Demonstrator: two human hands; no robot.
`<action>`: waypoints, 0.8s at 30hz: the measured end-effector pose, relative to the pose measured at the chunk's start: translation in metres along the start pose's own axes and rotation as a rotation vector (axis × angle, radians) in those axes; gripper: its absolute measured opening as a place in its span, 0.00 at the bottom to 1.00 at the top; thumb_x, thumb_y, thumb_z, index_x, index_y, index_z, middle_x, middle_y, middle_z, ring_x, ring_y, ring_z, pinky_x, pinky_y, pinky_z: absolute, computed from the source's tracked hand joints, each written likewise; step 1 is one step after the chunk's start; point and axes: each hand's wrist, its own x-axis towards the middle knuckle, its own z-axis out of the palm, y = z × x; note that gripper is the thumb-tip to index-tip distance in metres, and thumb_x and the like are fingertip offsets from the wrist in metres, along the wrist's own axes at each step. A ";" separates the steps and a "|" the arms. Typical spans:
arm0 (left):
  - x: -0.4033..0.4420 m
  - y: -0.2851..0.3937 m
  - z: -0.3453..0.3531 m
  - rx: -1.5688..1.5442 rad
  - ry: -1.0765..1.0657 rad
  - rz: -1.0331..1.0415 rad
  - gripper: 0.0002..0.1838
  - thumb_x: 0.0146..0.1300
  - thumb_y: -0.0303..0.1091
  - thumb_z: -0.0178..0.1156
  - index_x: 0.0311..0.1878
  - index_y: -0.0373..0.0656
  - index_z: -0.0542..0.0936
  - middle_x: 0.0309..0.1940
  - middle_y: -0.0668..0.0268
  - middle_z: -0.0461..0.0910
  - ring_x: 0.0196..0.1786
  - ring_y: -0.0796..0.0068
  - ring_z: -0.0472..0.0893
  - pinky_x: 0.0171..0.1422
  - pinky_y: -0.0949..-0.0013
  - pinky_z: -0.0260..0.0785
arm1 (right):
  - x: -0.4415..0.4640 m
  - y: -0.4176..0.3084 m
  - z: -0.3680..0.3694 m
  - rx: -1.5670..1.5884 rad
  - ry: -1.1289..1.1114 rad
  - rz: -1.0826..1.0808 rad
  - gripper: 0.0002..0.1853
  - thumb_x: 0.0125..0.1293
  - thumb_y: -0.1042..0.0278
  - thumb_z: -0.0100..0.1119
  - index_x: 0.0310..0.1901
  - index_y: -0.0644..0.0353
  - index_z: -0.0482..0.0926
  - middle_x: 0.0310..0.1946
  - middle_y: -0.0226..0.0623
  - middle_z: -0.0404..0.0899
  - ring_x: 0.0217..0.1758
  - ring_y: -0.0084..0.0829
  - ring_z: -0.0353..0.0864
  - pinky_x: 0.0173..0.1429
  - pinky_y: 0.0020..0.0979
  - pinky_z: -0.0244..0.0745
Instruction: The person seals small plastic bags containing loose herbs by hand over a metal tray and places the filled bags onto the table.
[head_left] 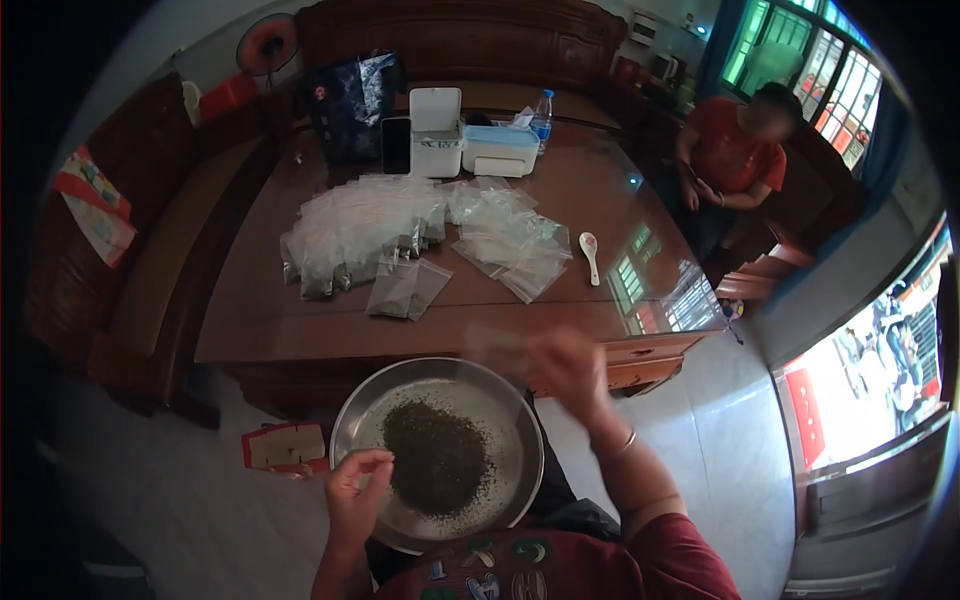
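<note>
A round metal basin (352, 410) rests at my lap, with a heap of dark green dried flakes (432, 455) in it. My left hand (358, 488) is at the basin's left rim, its thumb and fingertips pinched together; whatever they hold is too small to name. Smeared by motion, my right hand (568, 370) is raised beyond the basin's right rim, with a faint clear bag (495, 348) at its fingers. On the table lie a pile of filled clear bags (365, 225), one filled bag (408, 290) in front, and several flat clear bags (515, 245).
A white spoon (590, 258) lies on the table (270, 325) at the right. Behind the bags stand a dark bag (350, 105), white containers (436, 150) and a bottle (542, 122). A red box (284, 446) is on the floor. Another person (730, 150) sits at the back right.
</note>
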 end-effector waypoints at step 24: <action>0.017 -0.036 -0.019 0.037 0.049 -0.160 0.06 0.56 0.22 0.56 0.37 0.33 0.78 0.30 0.63 0.80 0.31 0.79 0.76 0.40 0.78 0.68 | 0.109 0.181 0.092 -1.051 -0.165 0.010 0.03 0.55 0.68 0.49 0.28 0.55 0.72 0.27 0.36 0.74 0.27 0.42 0.77 0.28 0.38 0.72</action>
